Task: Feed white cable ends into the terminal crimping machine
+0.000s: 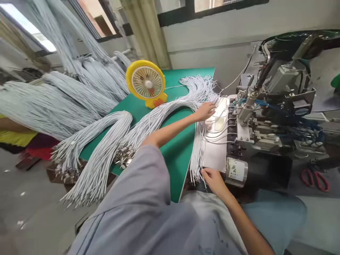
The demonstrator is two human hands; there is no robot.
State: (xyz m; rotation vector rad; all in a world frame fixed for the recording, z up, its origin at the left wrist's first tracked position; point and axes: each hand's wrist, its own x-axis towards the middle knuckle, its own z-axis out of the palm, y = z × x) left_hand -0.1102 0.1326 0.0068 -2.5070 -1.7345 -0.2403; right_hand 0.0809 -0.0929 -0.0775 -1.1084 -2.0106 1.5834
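Note:
My left hand (204, 112) lies over a bundle of thin white cables (183, 102) at the right edge of the green table, its fingers stretched out. Lower down, my right hand (213, 180) is closed, thumb and finger pinched on a white cable near the hanging ends of the bundle. Several single cables (216, 136) run across a metal plate (216, 156) into a row of black slots (232, 129) on the machine (247, 113). Metal connectors (124, 156) sit at the other end of the bundle, beside my left arm.
A yellow fan (147, 83) stands on the green table (172, 156). More white cable bundles (106, 141) hang over its left edge, with large heaps (66, 99) behind. Right of the machine's metal cylinder (236, 171) lie red-handled scissors (315, 179). Another person's yellow clothing (16, 134) shows far left.

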